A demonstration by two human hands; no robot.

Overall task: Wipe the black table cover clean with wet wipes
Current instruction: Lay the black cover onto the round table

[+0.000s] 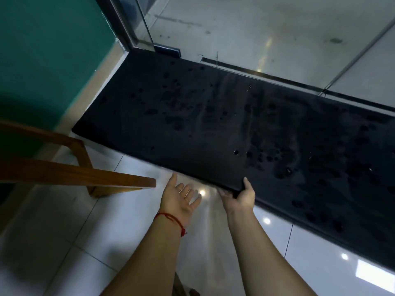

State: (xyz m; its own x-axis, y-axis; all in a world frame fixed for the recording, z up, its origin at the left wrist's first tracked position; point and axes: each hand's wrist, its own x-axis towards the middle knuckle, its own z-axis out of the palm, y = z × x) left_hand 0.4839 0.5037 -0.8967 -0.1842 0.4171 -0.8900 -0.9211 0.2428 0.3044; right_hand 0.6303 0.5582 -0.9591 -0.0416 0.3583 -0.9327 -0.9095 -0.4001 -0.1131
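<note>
A long black table cover lies across the middle of the view, spotted with dark wet patches and a few shiny droplets. My right hand grips its near edge, thumb on top and fingers underneath. My left hand hovers palm up just left of that, below the cover's near edge, fingers spread and holding nothing. A red string bracelet circles my left wrist. No wet wipe is visible.
A wooden chair frame juts in from the left at hand height. A green wall stands at the left, with a glass door and metal floor track behind the cover. Glossy white floor tiles lie below.
</note>
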